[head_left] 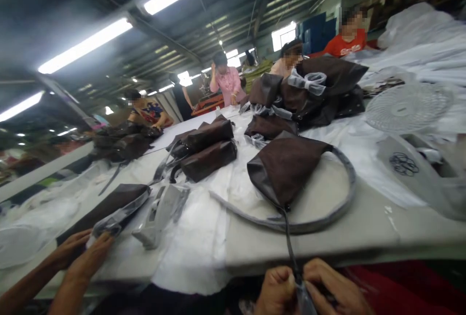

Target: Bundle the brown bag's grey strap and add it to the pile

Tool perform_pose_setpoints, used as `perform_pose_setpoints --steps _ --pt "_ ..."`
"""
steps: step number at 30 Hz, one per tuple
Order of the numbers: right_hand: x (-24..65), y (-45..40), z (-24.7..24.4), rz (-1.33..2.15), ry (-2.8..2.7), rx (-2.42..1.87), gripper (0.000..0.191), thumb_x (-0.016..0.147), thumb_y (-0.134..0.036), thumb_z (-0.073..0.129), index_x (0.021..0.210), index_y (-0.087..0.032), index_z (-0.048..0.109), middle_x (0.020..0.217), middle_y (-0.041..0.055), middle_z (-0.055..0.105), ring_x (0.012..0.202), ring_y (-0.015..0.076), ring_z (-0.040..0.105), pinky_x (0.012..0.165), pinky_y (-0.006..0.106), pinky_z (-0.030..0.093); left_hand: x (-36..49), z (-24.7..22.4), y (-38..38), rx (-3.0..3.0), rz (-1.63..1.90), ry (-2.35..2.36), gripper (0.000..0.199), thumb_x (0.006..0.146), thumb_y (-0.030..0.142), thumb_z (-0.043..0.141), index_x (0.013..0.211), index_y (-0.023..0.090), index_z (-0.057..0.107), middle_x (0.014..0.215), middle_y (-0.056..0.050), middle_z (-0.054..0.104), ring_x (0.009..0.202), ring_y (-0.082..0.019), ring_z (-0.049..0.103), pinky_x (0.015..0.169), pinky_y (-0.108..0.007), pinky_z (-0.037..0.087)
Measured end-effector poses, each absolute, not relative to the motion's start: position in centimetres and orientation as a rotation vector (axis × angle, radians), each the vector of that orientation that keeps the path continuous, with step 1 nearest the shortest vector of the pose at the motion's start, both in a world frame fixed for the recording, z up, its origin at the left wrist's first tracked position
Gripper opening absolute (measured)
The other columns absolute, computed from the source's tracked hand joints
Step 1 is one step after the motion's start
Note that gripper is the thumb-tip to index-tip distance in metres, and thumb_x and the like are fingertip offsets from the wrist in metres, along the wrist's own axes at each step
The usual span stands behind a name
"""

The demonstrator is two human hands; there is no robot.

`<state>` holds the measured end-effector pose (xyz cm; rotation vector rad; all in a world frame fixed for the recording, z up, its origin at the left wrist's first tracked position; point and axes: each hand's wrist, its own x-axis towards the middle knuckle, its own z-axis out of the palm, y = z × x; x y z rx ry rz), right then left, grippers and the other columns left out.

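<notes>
A dark brown handbag (291,164) with black trim lies on the table in front of me. One long strap (338,213), sleeved in clear plastic, loops out to its right and front. A thinner dark strap (289,244) runs from the bag over the table edge down to my hands. My left hand (277,290) pinches it near its end, where a clear plastic sleeve (305,300) hangs. Closed on the same strap from the other side is my right hand (333,287). Fingers partly hide the strap's end.
A co-worker's hands (85,252) work on another wrapped bag (109,203) at left, beside a grey tape dispenser (160,218). Brown bags (207,150) are stacked mid-table, with a bigger pile (313,91) behind. White plastic bags (196,247) and a fan (407,106) flank my place.
</notes>
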<state>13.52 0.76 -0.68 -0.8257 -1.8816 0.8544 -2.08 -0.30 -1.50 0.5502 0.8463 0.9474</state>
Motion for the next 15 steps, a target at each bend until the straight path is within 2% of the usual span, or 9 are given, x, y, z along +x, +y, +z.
perform_pose_setpoints --steps 2,4,9,15 --pt "13.2 0.4 -0.3 0.764 -1.877 -0.793 0.012 0.091 -0.015 0.042 0.087 -0.021 0.052 0.081 0.0028 0.056 0.077 0.0139 0.057 0.07 0.023 0.048 -1.8 -1.6 -0.5 0.473 0.985 0.813 0.035 0.057 0.038 0.081 0.061 0.013 0.057 0.047 0.002 0.048 0.033 -0.005 0.038 0.033 -0.018 0.024" --pt "13.1 0.3 -0.1 0.682 -1.855 -0.809 0.011 0.09 -0.013 0.043 0.092 -0.021 0.051 0.082 0.0032 0.056 0.078 0.0147 0.057 0.069 0.025 0.048 -1.8 -1.5 -0.7 0.436 0.986 0.809 0.026 0.063 0.03 0.078 0.067 0.011 0.06 0.049 0.003 0.049 0.034 -0.003 0.037 0.035 -0.016 0.024" --pt "13.6 0.4 0.7 0.566 -1.908 -0.791 0.03 0.089 -0.011 0.043 0.118 -0.019 0.047 0.086 0.006 0.057 0.078 0.0154 0.056 0.068 0.025 0.05 -2.2 -1.6 -0.7 0.448 0.929 0.778 0.02 0.071 0.028 0.072 0.072 0.012 0.061 0.051 0.003 0.05 0.035 -0.001 0.034 0.036 -0.014 0.023" --pt "13.9 0.6 1.3 0.493 -1.998 -0.71 0.027 0.087 -0.009 0.043 0.111 -0.015 0.055 0.086 0.0082 0.053 0.078 0.0165 0.053 0.065 0.026 0.049 -2.2 -1.5 -0.9 0.406 0.939 0.782 0.021 0.073 0.031 0.071 0.08 0.013 0.063 0.055 0.003 0.051 0.037 -0.002 0.039 0.033 -0.012 0.026"
